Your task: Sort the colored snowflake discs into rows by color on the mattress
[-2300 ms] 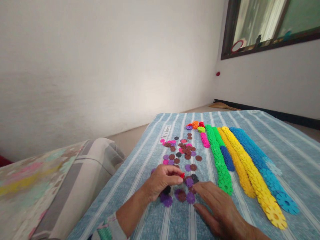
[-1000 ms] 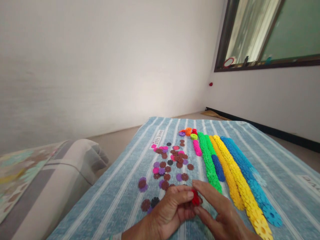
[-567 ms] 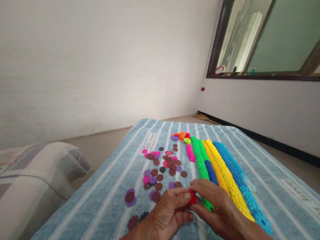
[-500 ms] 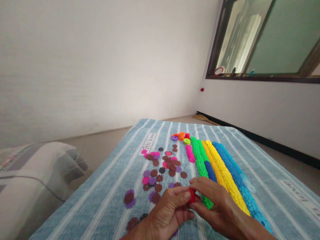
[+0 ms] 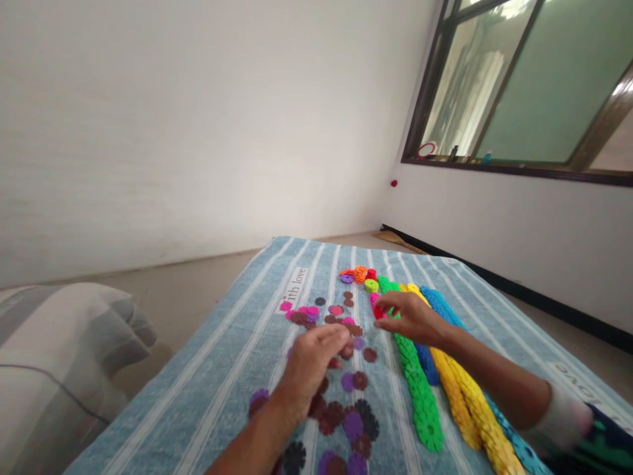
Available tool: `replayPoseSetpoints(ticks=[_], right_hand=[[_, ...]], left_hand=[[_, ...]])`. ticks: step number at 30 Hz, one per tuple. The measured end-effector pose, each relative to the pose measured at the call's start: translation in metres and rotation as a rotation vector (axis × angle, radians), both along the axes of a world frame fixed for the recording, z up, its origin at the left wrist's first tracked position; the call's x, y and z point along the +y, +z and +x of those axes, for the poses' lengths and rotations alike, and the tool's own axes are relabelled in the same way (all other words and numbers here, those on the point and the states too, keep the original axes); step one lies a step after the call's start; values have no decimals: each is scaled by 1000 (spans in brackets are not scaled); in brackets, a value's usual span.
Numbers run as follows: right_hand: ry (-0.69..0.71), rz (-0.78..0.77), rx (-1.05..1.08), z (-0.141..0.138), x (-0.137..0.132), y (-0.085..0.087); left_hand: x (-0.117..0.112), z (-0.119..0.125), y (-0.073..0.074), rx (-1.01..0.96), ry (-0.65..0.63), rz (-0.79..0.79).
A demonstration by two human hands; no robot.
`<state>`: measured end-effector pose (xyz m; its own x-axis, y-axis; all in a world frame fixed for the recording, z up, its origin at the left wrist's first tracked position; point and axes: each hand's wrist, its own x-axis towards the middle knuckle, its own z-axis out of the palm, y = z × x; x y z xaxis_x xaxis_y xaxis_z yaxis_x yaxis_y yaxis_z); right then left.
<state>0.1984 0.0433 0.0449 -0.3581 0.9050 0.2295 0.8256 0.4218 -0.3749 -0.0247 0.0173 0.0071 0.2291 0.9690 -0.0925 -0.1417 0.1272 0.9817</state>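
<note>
Right now I see my right hand (image 5: 413, 318) reaching out over the long rows, its finger and thumb in a narrow pinch around a small red piece (image 5: 378, 311). That red piece sits at the fingertips, in front of a short pink row (image 5: 374, 299) and near the far end of the bumpy green row (image 5: 415, 382). My left hand (image 5: 312, 359) is above the scattered discs with its fingers curled and close together; I cannot tell whether anything is between them.

Under it all, I have a blue cloth (image 5: 212, 382) with pale stripes and a woven look. The discs are thin and flat, with notched, petal-like rims: a brown disc (image 5: 370, 355) lies by itself near the left hand, and a black disc (image 5: 366, 419) lies closer to me, touching purple and brown ones.

To the right, I make out a short dark blue row (image 5: 426, 361), thick yellow rows (image 5: 469, 409) and a lighter blue row (image 5: 448, 309), all with knobbly, overlapping edges. Beyond the pink row sit a squat lime stack (image 5: 370, 285) and a ridged orange cluster (image 5: 361, 274).
</note>
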Motion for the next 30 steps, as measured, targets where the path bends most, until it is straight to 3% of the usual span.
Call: replayPoseSetpoints(ticks=[4,9,12,17,30], right_hand=[[-194,-19,-113,26,75,0],[-380,-81,-265,46,143,-13],[-423,-130,-329,50,168,-20],[-434,-187,-414,49,193,-24],[-412,-256,-437,43,215,-38]], left_hand=[[44,-53,-4,275,363,197],[72,-97,-36,364,621,117],[75,-100,-46,364,645,84],[74,-94,-46,428,609,98],[76,-94,-53,506,571,130]])
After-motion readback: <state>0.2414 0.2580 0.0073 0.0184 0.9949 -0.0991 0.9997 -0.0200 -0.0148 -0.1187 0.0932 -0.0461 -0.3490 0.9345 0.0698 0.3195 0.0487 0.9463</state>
